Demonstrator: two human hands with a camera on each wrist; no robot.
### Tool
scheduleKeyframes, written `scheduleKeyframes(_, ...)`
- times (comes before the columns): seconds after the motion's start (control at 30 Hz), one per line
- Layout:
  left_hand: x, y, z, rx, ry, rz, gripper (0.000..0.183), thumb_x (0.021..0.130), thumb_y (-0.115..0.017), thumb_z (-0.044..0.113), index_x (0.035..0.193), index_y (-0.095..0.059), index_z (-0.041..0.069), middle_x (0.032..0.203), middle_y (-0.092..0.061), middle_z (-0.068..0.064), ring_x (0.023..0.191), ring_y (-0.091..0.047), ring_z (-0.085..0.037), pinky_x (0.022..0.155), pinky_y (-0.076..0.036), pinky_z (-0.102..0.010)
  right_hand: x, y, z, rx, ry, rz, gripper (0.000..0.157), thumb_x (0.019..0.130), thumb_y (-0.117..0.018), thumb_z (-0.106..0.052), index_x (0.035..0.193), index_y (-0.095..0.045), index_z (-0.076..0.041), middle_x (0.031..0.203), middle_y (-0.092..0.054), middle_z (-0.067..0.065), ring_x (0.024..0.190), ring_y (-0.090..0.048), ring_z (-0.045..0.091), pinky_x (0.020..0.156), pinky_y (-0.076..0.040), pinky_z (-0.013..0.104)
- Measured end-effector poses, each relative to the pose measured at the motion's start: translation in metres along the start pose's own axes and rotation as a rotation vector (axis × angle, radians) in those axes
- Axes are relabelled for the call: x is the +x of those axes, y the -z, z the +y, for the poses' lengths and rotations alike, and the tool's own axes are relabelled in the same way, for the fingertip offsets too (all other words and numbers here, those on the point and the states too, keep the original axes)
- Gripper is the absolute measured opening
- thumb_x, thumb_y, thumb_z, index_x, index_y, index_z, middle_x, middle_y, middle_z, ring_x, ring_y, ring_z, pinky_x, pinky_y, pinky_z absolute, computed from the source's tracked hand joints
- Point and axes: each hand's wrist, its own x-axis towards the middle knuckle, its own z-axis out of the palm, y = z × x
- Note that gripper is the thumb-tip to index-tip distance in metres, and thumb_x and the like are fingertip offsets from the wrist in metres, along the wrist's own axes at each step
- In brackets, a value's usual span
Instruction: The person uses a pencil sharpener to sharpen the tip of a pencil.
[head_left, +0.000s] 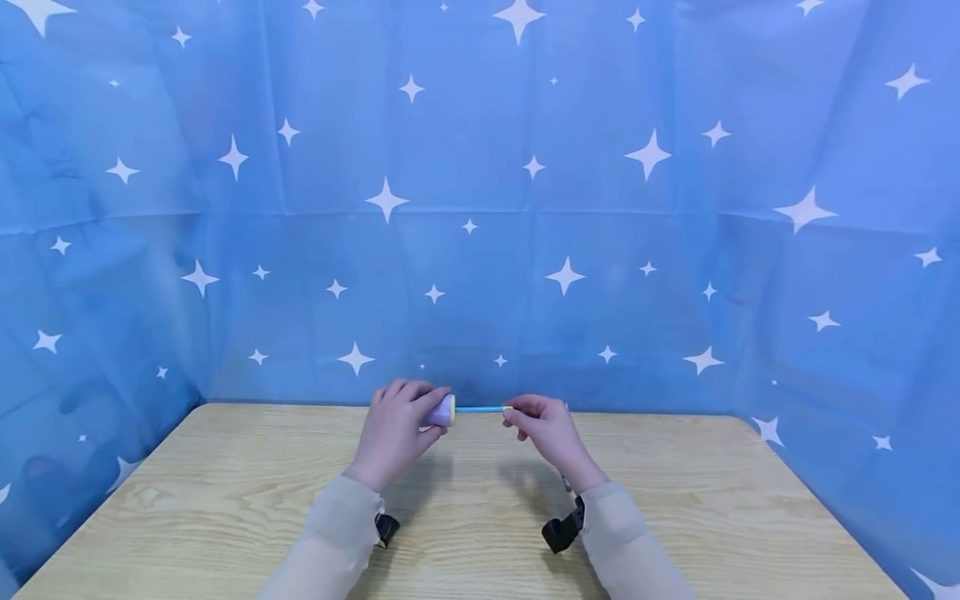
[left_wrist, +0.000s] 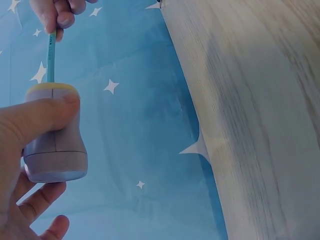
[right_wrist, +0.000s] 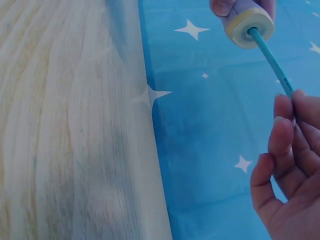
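My left hand (head_left: pixel 395 429) grips a lavender pencil sharpener (left_wrist: pixel 56 140) with a yellow rim, its thumb pressed along the side in the left wrist view. From the round hole in the sharpener's end comes a thin blue pencil (right_wrist: pixel 271 62). My right hand (head_left: pixel 549 427) pinches the pencil's far end between thumb and fingertips. In the head view the pencil lies level between the two hands, above the far part of the table. The pencil's other end is hidden inside the sharpener.
The light wood table (head_left: pixel 465 517) reaches back to a blue curtain (head_left: pixel 480 250) with white stars, which also hangs at both sides. A black wrist camera (head_left: pixel 562 529) sits under the right sleeve, and another black camera (head_left: pixel 386 528) under the left.
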Motion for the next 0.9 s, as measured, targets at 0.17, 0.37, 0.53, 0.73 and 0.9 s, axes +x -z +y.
scheduleKeyframes(0.17,-0.002,0.0,0.0,-0.03,0.016,0.008,0.052,0.073,-0.086,0.024,0.122,-0.07,0.02,0.109,-0.064,-0.001,0.102,-0.054,-0.025,0.089,-0.039,-0.046,0.002,-0.002,0.0,-0.005,0.009,-0.001,0.02,0.095,-0.062,-0.015,0.108,-0.071,-0.003,0.088,-0.071,0.012,0.068,-0.058,0.039,0.072,-0.05,0.05)
scheduleKeyframes(0.37,-0.002,-0.003,0.0,-0.031,0.017,0.004,0.051,0.073,-0.086,0.023,0.121,-0.07,0.019,0.109,-0.065,-0.002,0.102,-0.054,-0.025,0.088,-0.039,-0.046,0.002,-0.001,0.002,-0.016,-0.003,-0.009,0.02,0.095,-0.063,-0.015,0.108,-0.071,-0.003,0.086,-0.072,0.008,0.064,-0.056,0.038,0.068,-0.05,0.043)
scheduleKeyframes(0.53,0.001,-0.002,0.0,-0.02,0.004,0.025,0.051,0.072,-0.087,0.023,0.121,-0.07,0.019,0.108,-0.065,-0.002,0.101,-0.054,-0.025,0.088,-0.04,-0.045,0.0,0.003,-0.01,-0.026,-0.007,-0.029,0.021,0.096,-0.061,-0.016,0.107,-0.071,-0.002,0.087,-0.071,0.011,0.06,-0.055,0.029,0.067,-0.047,0.04)
scheduleKeyframes(0.73,0.002,0.001,0.001,-0.009,-0.008,0.033,0.051,0.072,-0.087,0.023,0.12,-0.071,0.019,0.109,-0.065,-0.001,0.102,-0.054,-0.025,0.088,-0.04,-0.045,0.003,0.002,-0.004,-0.026,-0.028,-0.026,0.021,0.097,-0.061,-0.023,0.098,-0.072,-0.006,0.08,-0.069,0.005,0.058,-0.054,0.021,0.066,-0.046,0.041)
scheduleKeyframes(0.9,0.002,0.003,0.004,-0.02,-0.006,0.026,0.052,0.072,-0.087,0.023,0.121,-0.07,0.018,0.109,-0.065,-0.002,0.103,-0.055,-0.025,0.088,-0.04,-0.045,0.003,0.001,-0.002,0.01,-0.039,-0.009,0.026,0.098,-0.058,-0.025,0.091,-0.071,-0.005,0.077,-0.067,0.006,0.058,-0.053,0.021,0.066,-0.046,0.035)
